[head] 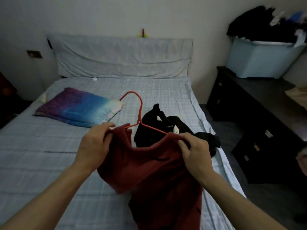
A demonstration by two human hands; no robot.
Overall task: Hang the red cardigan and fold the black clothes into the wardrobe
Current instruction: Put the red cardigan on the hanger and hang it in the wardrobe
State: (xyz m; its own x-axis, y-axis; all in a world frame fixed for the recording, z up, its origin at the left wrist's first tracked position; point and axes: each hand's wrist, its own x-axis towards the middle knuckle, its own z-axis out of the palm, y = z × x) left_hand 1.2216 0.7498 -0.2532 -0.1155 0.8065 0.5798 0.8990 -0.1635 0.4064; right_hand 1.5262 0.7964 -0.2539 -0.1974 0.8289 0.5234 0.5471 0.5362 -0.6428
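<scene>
The red cardigan (149, 171) hangs in front of me over the bed, draped on a red hanger (140, 112) whose hook points up and away. My left hand (94, 143) grips the cardigan's left shoulder over the hanger's end. My right hand (194, 151) pinches the right shoulder at the other end. Behind the cardigan a heap of black clothes (166, 127) with a white label lies on the bed near its right edge.
The bed (41, 155) has a pale checked sheet and a folded purple-blue blanket (78, 107) at the left. A dark chest of drawers (259, 123) stands to the right, with a pale blue tub (259, 60) heaped with dark clothes on it.
</scene>
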